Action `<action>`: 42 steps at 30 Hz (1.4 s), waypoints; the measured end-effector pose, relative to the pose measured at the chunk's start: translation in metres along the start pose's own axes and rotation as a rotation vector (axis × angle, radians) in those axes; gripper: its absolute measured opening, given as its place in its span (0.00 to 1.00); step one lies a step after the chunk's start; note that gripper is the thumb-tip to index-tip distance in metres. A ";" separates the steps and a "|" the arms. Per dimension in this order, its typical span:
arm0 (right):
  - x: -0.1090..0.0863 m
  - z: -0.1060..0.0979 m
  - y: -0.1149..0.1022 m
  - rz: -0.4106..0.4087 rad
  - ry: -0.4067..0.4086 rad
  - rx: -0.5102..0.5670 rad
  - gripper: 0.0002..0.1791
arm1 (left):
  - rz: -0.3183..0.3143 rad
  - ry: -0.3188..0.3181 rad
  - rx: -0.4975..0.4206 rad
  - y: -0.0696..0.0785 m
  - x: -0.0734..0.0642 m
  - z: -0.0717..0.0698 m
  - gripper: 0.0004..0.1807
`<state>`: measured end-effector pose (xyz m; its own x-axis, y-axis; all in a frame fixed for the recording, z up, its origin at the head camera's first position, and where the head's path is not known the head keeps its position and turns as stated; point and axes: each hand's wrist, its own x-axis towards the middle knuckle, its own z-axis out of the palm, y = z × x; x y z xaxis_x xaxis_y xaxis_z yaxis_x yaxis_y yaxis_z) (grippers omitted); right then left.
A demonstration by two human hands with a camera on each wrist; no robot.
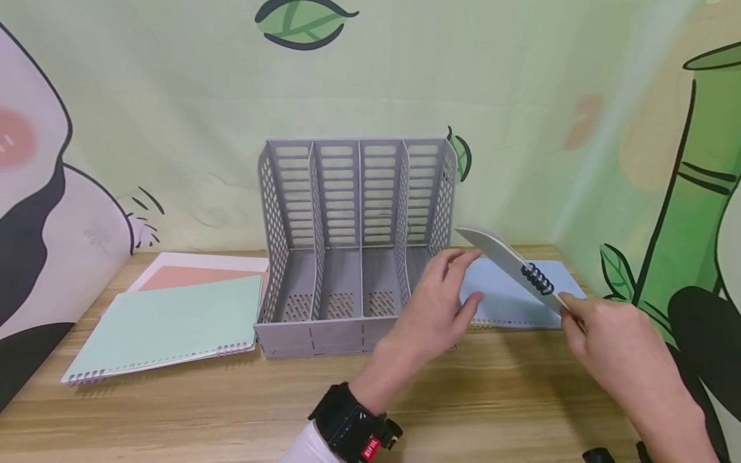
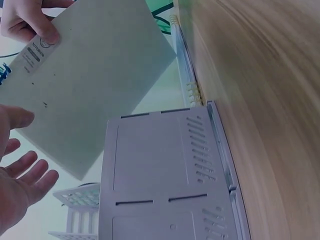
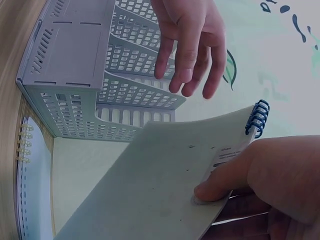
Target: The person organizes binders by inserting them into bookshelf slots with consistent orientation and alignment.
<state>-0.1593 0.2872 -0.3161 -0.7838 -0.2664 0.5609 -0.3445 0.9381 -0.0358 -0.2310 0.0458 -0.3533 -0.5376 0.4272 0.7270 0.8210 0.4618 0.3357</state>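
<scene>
The right hand (image 1: 625,334), at 4 o'clock, pinches a pale notebook (image 3: 165,170) along its edge beside the dark blue rings (image 1: 537,279). The thumb lies over a printed label (image 2: 32,57) and the fingers go behind. That grip, thumb against fingers, seems to be what keeps the notebook tilted above the table (image 1: 480,392), its free end sloping up towards 10 o'clock. The left hand (image 1: 434,302), at 5 o'clock, holds nothing: its fingers are loosely spread, near the notebook's free end but apart from it, perhaps placed to steady that end.

Just behind the left hand, at the centre of the clock, a grey rack (image 1: 341,337) stands upright on the table, its open front facing the person, which presumably makes the slots easy to reach. Beyond the raised notebook, at 4 o'clock, a blue notebook (image 1: 498,302) lies flat. At 8 o'clock a green notebook (image 1: 168,325) overlaps an orange sheet or cover (image 1: 191,278), with a white one (image 1: 199,260) behind; lying staggered leaves an edge of each showing.

Counted: two hands; one notebook held; one flat on the right; three layers visible on the left; one rack with three dividers making four slots.
</scene>
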 end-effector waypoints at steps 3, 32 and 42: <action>0.001 0.000 0.000 -0.003 0.044 0.011 0.13 | -0.018 -0.028 0.015 -0.002 -0.002 -0.004 0.32; 0.011 0.002 -0.010 -0.046 0.244 0.092 0.09 | -0.066 -0.185 0.061 -0.019 -0.030 -0.027 0.31; 0.012 0.001 -0.010 -0.060 0.287 0.126 0.13 | -0.132 -0.257 0.110 -0.033 -0.051 -0.048 0.31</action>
<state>-0.1655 0.2748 -0.3099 -0.5889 -0.2300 0.7748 -0.4608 0.8831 -0.0881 -0.2214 -0.0283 -0.3725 -0.6806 0.5344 0.5012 0.7228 0.6016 0.3401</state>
